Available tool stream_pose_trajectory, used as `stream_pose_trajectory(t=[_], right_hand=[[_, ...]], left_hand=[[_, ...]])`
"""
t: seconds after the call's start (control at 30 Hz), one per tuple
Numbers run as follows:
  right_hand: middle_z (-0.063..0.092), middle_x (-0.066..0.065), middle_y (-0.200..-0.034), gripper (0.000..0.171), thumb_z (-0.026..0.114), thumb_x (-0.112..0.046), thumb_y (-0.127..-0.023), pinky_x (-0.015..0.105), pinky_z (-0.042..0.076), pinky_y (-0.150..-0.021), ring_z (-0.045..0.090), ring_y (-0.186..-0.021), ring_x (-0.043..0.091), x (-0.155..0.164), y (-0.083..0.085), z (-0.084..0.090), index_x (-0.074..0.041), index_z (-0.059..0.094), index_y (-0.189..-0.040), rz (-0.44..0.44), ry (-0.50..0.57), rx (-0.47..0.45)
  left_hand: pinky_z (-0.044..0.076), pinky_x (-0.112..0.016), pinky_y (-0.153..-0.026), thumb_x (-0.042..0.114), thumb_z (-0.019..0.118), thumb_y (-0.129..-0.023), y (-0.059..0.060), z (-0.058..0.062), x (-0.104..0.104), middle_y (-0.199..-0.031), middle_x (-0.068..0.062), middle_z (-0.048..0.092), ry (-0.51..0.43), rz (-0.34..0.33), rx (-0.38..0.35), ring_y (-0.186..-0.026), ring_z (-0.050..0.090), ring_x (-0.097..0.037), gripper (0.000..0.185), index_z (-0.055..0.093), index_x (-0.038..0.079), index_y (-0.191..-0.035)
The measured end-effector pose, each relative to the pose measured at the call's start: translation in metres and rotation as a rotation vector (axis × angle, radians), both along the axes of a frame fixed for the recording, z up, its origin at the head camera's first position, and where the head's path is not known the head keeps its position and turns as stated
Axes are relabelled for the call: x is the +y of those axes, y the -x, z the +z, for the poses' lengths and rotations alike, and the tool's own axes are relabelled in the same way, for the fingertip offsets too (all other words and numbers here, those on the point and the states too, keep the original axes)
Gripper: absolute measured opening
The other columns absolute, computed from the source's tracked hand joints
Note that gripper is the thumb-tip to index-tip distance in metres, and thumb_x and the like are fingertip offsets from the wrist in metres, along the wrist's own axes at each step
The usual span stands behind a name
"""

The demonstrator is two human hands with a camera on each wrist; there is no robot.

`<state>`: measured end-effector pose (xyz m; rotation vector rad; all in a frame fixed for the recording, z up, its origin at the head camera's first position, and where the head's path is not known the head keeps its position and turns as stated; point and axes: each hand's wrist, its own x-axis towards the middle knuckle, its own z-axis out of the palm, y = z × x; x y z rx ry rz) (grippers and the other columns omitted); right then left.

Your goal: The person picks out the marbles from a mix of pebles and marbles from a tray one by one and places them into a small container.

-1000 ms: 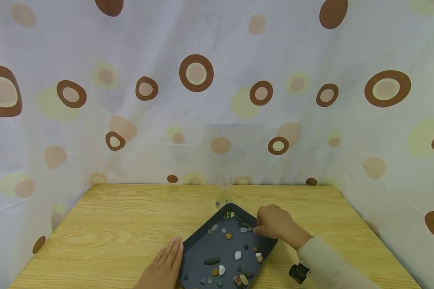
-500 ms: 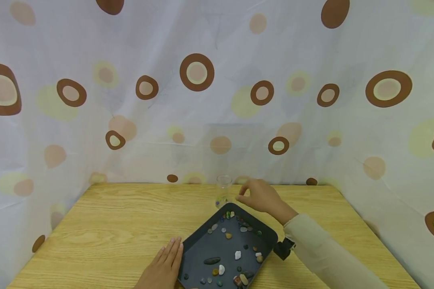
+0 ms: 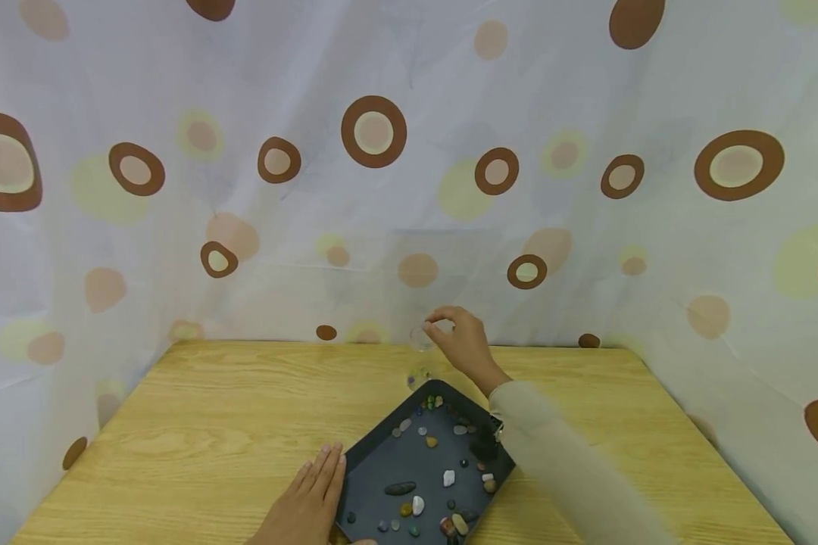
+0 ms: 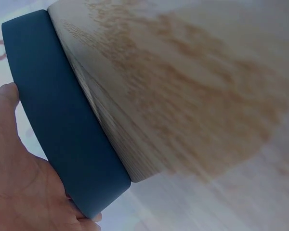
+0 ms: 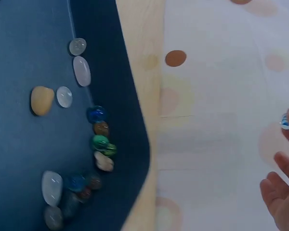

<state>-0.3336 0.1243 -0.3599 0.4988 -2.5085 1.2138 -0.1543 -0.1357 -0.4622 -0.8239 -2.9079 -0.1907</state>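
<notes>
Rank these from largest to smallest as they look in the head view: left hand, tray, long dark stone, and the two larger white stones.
1. Tray
2. Left hand
3. Long dark stone
Upper white stone and lower white stone: smallest, but too alike to rank.

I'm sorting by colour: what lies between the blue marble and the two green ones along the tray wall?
A brown marble lies between that blue marble and the green marbles, beside the tray wall; the right wrist view shows this.
</notes>
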Motion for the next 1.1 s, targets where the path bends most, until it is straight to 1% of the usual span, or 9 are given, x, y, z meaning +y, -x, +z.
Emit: stream_pose_trajectory(t=[0.1, 0.23, 0.3, 0.4, 0.5, 0.57, 0.67, 0.9, 1.1], right_hand=[[0.058, 0.015, -0.129, 0.021, 0.065, -0.023, -0.094, 0.051, 0.046, -0.098, 0.05, -0.124, 0.03, -0.003, 0.008, -0.011, -0.007, 0.071, -0.107, -0.04, 0.075, -0.016], [0.059, 0.015, -0.129, 0.023, 0.065, -0.021, -0.094, 0.051, 0.046, -0.097, 0.049, -0.125, 0.032, -0.005, 0.014, -0.022, -0.006, 0.07, -0.109, -0.084, 0.124, -0.038], [0.058, 0.016, -0.13, 0.024, 0.065, -0.022, -0.094, 0.052, 0.046, -0.097, 0.049, -0.125, 0.034, -0.006, 0.016, -0.024, -0.005, 0.07, -0.111, -0.097, 0.134, -0.052], [0.056, 0.017, -0.133, 0.026, 0.064, -0.023, -0.094, 0.055, 0.045, -0.097, 0.048, -0.125, 0.038, -0.006, 0.017, -0.027, -0.005, 0.07, -0.112, -0.102, 0.142, -0.09], [0.055, 0.016, -0.135, 0.026, 0.063, -0.027, -0.094, 0.056, 0.043, -0.099, 0.047, -0.127, 0.038, -0.005, 0.017, -0.03, -0.008, 0.07, -0.111, -0.103, 0.143, -0.132], [0.055, 0.015, -0.134, 0.029, 0.063, -0.029, -0.094, 0.056, 0.041, -0.1, 0.047, -0.127, 0.037, -0.005, 0.018, -0.033, -0.008, 0.07, -0.112, -0.107, 0.145, -0.15], [0.057, 0.015, -0.132, 0.031, 0.063, -0.03, -0.094, 0.056, 0.042, -0.1, 0.048, -0.125, 0.037, -0.005, 0.018, -0.036, -0.006, 0.07, -0.112, -0.113, 0.142, -0.144], [0.061, 0.015, -0.125, 0.025, 0.064, -0.025, -0.094, 0.053, 0.049, -0.092, 0.055, -0.118, 0.037, -0.005, 0.019, -0.04, -0.006, 0.071, -0.108, -0.126, 0.13, -0.103], [0.061, 0.015, -0.125, 0.025, 0.063, -0.025, -0.094, 0.052, 0.049, -0.092, 0.058, -0.114, 0.037, -0.005, 0.018, -0.041, -0.006, 0.071, -0.107, -0.127, 0.117, -0.101]], left_hand=[[0.037, -0.05, -0.106, 0.08, 0.038, -0.083, 0.001, 0.001, -0.001, -0.151, -0.024, 0.03, -0.002, 0.0, -0.013, -0.139, 0.031, -0.038, 0.107, 0.038, -0.008, -0.143], [0.037, -0.05, -0.107, 0.082, 0.036, -0.082, 0.0, -0.001, 0.0, -0.151, -0.025, 0.031, 0.006, 0.002, 0.001, -0.139, 0.032, -0.038, 0.109, 0.039, -0.009, -0.142], [0.038, -0.049, -0.106, 0.083, 0.036, -0.081, 0.0, -0.001, 0.0, -0.151, -0.024, 0.032, 0.004, 0.004, 0.003, -0.139, 0.032, -0.037, 0.109, 0.039, -0.008, -0.142], [0.038, -0.049, -0.107, 0.082, 0.037, -0.082, 0.0, -0.001, 0.001, -0.152, -0.023, 0.03, -0.017, 0.008, -0.02, -0.14, 0.031, -0.037, 0.108, 0.038, -0.007, -0.143], [0.036, -0.05, -0.108, 0.08, 0.039, -0.083, 0.0, 0.001, 0.0, -0.153, -0.022, 0.029, -0.03, 0.011, -0.046, -0.14, 0.03, -0.037, 0.105, 0.037, -0.006, -0.144], [0.034, -0.05, -0.109, 0.079, 0.04, -0.083, 0.0, 0.002, 0.0, -0.153, -0.022, 0.028, -0.035, 0.016, -0.059, -0.141, 0.029, -0.037, 0.104, 0.037, -0.005, -0.144], [0.033, -0.049, -0.111, 0.08, 0.04, -0.082, 0.0, 0.005, -0.001, -0.154, -0.021, 0.027, -0.04, 0.022, -0.071, -0.141, 0.029, -0.036, 0.105, 0.037, -0.005, -0.145], [0.033, -0.049, -0.11, 0.081, 0.039, -0.082, -0.001, 0.007, 0.0, -0.154, -0.021, 0.027, -0.047, 0.023, -0.07, -0.141, 0.029, -0.036, 0.106, 0.037, -0.005, -0.145], [0.033, -0.049, -0.111, 0.08, 0.04, -0.082, -0.001, 0.006, 0.0, -0.154, -0.021, 0.028, -0.045, 0.026, -0.08, -0.141, 0.029, -0.036, 0.105, 0.037, -0.004, -0.145]])
